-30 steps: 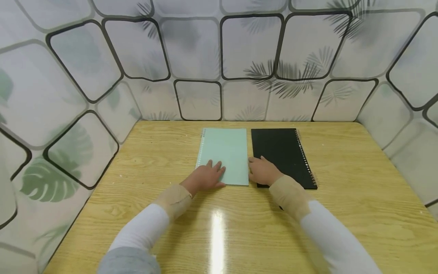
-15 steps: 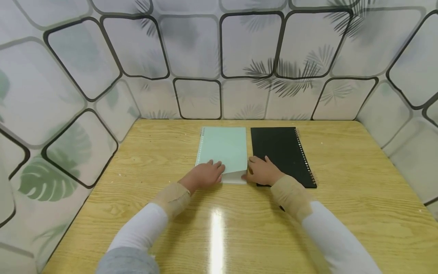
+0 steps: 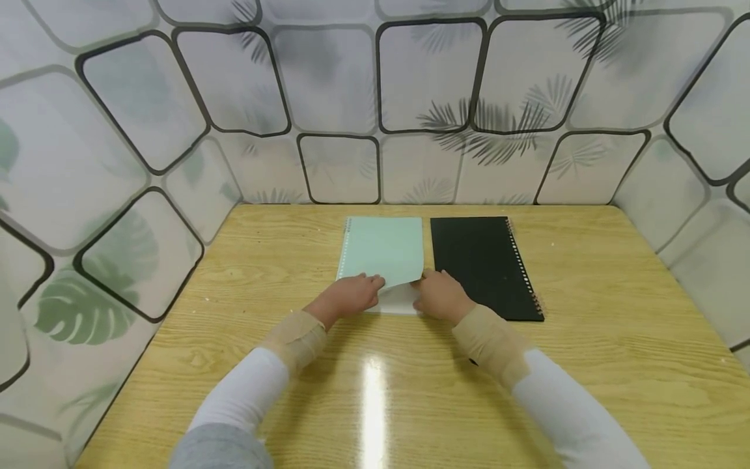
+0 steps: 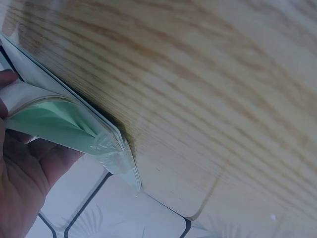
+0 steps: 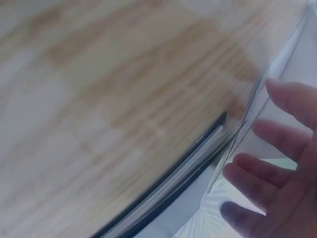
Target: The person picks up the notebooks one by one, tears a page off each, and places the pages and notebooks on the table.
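Note:
A mint-green spiral notebook (image 3: 383, 244) lies with its rings to the left, its near edge bent upward. Beneath the lifted cover shows a white page (image 3: 401, 302). My left hand (image 3: 353, 295) is at the near left part; in the left wrist view its fingers lie against the outside of the green cover (image 4: 54, 129), with fingertips over the page side, pinching it. My right hand (image 3: 441, 297) is at the near right corner, a fingertip right at the cover's edge. In the right wrist view its fingers (image 5: 282, 136) are spread and only loosely bent beside the pages.
To the right lies a black spiral notebook (image 3: 477, 257), rings on its right side, with a narrow gap to the mint one. Both rest on a wooden table (image 3: 281, 241). A patterned cloth wall (image 3: 418, 169) stands behind and at the sides.
The mint cover was flat a second ago; its near edge has risen and bent away, showing the white page. My right hand has moved slightly left; my left fingers have drawn in at the edge.

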A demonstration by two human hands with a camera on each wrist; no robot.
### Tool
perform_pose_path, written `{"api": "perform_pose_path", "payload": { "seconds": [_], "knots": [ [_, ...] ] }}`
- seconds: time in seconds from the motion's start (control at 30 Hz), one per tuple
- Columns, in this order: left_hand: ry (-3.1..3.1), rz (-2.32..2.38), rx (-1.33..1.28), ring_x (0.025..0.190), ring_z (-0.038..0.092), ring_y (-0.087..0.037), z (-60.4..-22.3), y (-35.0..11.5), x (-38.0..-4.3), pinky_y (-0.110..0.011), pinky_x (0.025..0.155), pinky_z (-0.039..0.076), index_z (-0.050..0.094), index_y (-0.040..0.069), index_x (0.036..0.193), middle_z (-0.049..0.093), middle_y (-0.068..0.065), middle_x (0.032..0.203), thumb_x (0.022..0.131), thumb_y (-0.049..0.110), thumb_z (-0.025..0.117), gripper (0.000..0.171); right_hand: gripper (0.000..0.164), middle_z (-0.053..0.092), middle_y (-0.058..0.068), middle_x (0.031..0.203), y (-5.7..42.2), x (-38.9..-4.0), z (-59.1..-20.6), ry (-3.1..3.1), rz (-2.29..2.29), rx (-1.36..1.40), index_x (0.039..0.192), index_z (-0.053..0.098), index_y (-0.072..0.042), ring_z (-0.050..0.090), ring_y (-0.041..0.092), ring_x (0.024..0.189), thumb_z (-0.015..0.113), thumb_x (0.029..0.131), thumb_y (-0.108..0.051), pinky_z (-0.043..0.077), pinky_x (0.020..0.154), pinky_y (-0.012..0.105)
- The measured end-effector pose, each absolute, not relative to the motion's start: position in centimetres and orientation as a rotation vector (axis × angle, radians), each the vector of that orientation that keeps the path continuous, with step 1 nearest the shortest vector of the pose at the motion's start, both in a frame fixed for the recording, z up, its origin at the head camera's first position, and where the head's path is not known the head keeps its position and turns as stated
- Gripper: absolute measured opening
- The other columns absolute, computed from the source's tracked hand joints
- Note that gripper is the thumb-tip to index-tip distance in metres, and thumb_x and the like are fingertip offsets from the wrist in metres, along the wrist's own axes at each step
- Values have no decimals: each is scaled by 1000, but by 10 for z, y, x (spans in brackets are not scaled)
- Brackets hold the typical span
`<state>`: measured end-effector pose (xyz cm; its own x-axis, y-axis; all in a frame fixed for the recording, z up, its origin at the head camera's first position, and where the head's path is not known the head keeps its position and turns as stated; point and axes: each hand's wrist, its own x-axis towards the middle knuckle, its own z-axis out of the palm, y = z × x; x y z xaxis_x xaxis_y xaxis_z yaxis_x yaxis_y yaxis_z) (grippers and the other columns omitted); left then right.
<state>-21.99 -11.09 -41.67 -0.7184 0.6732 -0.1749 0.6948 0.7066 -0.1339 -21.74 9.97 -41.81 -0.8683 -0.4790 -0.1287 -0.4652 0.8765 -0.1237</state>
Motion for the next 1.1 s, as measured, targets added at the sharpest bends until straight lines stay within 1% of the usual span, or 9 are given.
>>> {"api": "perform_pose_path", "payload": {
  "seconds": [0.07,0.17,0.27,0.43,0.6,0.67,0.87,1.0,1.1],
  "knots": [
    [2799,-295,1126,77,61,-19,-417,-110,-220,-26,65,51,47,7,111,61,-5,100,98,21,41,20,33,62,11,115,100,-218,-419,2880,-159,-795,113,66,-5,59,22,102,64,84,-21,48,91,43],
    [2803,-263,1085,84,62,-23,-417,-110,-220,-28,67,52,47,7,113,61,-7,111,98,21,41,21,29,62,12,112,101,-218,-419,2857,-201,-843,108,66,0,60,21,95,62,85,-17,50,81,35],
    [2807,-224,1043,90,62,-25,-418,-109,-219,-30,69,53,46,7,113,59,-8,121,98,21,40,21,33,59,16,117,101,-217,-419,2833,-208,-929,116,60,3,58,22,98,59,87,-14,49,82,35],
    [2807,-171,1016,91,59,-28,-418,-107,-217,-35,68,53,44,8,108,56,-9,120,97,26,40,21,43,53,20,123,101,-214,-417,2779,-283,-989,129,44,5,57,23,100,55,90,-10,48,84,38],
    [2811,-186,982,100,57,-30,-419,-105,-214,-39,74,53,45,8,114,53,-9,123,95,40,43,37,65,47,18,131,101,-215,-424,2742,-429,-996,137,33,1,53,25,113,66,85,-21,45,96,40],
    [2809,-208,973,98,57,-27,-420,-104,-213,-37,74,53,45,9,115,53,-8,122,95,41,44,38,75,44,17,136,100,-215,-426,2727,-477,-990,140,28,-2,50,25,118,70,82,-25,42,99,40],
    [2819,-208,969,80,51,-18,-417,-101,-213,-33,66,51,45,10,111,55,-5,110,96,28,45,23,68,43,18,138,100,-216,-426,2692,-523,-1032,140,30,-2,49,26,120,66,85,-18,41,101,42],
    [2810,-184,967,76,48,-15,-415,-101,-215,-30,65,50,46,9,109,56,-4,103,97,24,43,19,61,41,18,139,99,-217,-424,2642,-490,-1061,140,32,-1,48,27,120,61,89,-16,41,100,42],
    [2810,-87,939,76,52,-15,-412,-103,-218,-29,66,50,47,8,108,57,-4,98,98,20,41,16,52,40,21,140,96,-216,-422,2648,-355,-1035,137,39,-1,45,32,125,56,92,-20,42,99,42]
  ]
}}
